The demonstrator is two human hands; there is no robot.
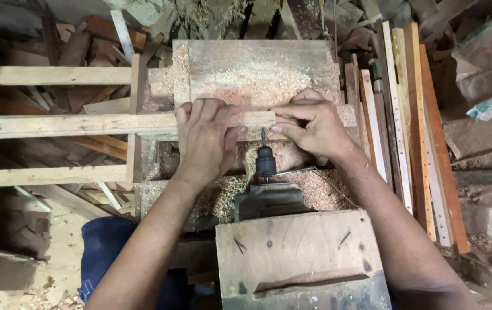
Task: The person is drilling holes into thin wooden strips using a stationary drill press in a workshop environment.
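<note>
A cluttered wood shop is seen from above: offcuts and planks are heaped all round, and a sawdust-covered machine table [257, 69] sits in the middle. A long pale wood strip [85, 124] is laid across that table, its long axis running left to right, with most of its length hanging out to the left and its right end [263, 119] stopping just over the drill.

The strip is gripped by both hands. The left hand [205, 138] is curled over it from the near side, fingers wrapped on top and thumb tucked underneath. The right hand [312, 123] is pinched round the strip's very end, fingertips narrowly closed on it. The right hand is the nearer one to the end being worked.

Directly below that end, between the two hands, a dark drill chuck [266, 161] is pointed away from the person, its thin bit [263, 136] aimed at the strip's near edge and meeting it or just short of it; contact cannot be told for sure. The bit's axis is crossed squarely by the strip's.

A stack of upright slats [406, 115] is leaned at the right. A worn wooden block [297, 247] covers the machine in the foreground. No labels or signs are made out.
</note>
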